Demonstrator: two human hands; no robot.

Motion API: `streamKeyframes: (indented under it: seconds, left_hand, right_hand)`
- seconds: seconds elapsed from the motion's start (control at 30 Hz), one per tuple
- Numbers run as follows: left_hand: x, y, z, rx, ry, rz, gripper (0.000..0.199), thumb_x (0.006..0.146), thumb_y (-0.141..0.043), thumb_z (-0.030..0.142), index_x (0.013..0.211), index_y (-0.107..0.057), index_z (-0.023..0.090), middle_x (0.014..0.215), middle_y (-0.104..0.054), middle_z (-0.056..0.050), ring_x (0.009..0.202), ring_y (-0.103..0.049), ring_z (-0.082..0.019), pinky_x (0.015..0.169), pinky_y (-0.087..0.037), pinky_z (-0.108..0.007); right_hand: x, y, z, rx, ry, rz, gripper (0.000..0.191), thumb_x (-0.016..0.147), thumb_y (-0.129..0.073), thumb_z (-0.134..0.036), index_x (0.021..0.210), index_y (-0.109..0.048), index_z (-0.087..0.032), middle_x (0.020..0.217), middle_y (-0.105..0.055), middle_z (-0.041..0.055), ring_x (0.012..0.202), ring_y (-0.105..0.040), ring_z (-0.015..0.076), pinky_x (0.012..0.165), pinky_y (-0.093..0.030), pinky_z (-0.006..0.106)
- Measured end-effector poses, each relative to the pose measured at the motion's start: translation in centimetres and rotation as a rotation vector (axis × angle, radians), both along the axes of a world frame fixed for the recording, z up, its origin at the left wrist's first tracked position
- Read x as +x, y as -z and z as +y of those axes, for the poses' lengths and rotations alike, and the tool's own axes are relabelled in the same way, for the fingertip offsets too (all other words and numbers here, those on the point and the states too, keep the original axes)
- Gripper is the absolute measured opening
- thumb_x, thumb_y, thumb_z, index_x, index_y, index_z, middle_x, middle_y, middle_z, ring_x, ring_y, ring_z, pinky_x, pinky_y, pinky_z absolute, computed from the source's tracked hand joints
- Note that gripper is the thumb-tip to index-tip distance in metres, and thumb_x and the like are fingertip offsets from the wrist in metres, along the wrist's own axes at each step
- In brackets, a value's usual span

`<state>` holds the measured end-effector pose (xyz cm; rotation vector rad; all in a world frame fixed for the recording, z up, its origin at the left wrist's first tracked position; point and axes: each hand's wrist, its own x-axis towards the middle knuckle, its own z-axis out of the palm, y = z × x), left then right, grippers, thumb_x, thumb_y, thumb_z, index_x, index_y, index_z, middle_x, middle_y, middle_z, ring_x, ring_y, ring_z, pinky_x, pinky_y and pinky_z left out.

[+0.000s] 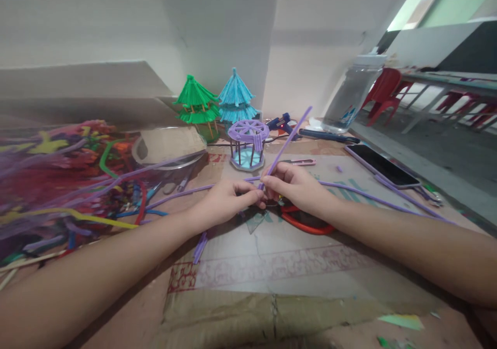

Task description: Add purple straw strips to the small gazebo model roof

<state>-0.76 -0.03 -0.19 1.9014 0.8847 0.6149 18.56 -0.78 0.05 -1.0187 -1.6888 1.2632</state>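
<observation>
Probably for close control, the left hand and right hand both pinch a purple pipe cleaner near its lower end.

A glue gun and heaped pipe cleaners suggest a craft workspace.

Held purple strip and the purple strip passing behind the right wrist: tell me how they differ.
The held strip slants upward from the right hand; the lower strip lies flat. The held strip looks straight, while the lower strip curves gently. Both are thin and purple.
</observation>
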Motion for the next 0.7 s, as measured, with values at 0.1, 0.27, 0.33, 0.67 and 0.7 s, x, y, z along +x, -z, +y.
streamKeyframes:
  seconds: [0.1,0.27,0.33,0.67,0.7]
  left_hand:
    - [0.04,0.07,-0.03,-0.045,-0.023,-0.031,0.029,0.088,-0.056,0.037,0.081,-0.076,0.016,0.088,-0.078,-0.006,0.083,-0.069,-0.019,0.080,-0.052,-0.030]
    - [0.07,0.29,0.06,-0.085,-0.021,-0.078,0.028,0.088,-0.057,0.035,0.081,-0.075,0.015,0.089,-0.078,-0.006,0.083,-0.070,-0.018,0.081,-0.053,-0.031]
    - [0.03,0.37,0.12,-0.085,-0.013,-0.086,0.026,0.088,-0.057,0.034,0.082,-0.075,0.015,0.090,-0.077,-0.006,0.085,-0.070,-0.018,0.082,-0.053,-0.030]
    - [-0.18,0.78,0.61,-0.189,0.051,-0.159,0.030,0.088,-0.060,0.041,0.087,-0.075,0.014,0.094,-0.077,-0.010,0.090,-0.071,-0.019,0.088,-0.053,-0.033]
    - [-0.17,0.83,0.64,-0.198,0.055,-0.167,0.031,0.088,-0.060,0.042,0.087,-0.075,0.014,0.094,-0.077,-0.010,0.090,-0.071,-0.020,0.089,-0.053,-0.033]
  right_hand:
    - [0.03,-0.05,0.16,0.030,0.000,0.036,0.024,0.083,-0.064,-0.040,0.087,-0.057,-0.018,0.067,-0.061,-0.0023,0.058,-0.054,0.0100,0.056,-0.045,0.023]
    - [-0.01,-0.09,0.17,0.030,-0.015,0.004,0.021,0.080,-0.067,-0.038,0.082,-0.057,-0.019,0.069,-0.061,-0.0019,0.061,-0.055,0.0110,0.059,-0.046,0.025]
    - [-0.04,-0.09,0.13,0.041,-0.003,-0.017,0.021,0.080,-0.066,-0.037,0.078,-0.056,-0.019,0.068,-0.060,-0.0022,0.061,-0.055,0.0114,0.059,-0.045,0.025]
    - [-0.02,0.01,0.11,0.082,0.000,-0.042,0.016,0.084,-0.061,-0.032,0.077,-0.054,-0.020,0.066,-0.057,-0.0028,0.061,-0.053,0.0116,0.058,-0.043,0.025]
    - [-0.02,0.00,0.09,0.081,-0.003,-0.040,0.016,0.084,-0.061,-0.032,0.077,-0.054,-0.020,0.066,-0.057,-0.0028,0.061,-0.053,0.0116,0.059,-0.043,0.025]
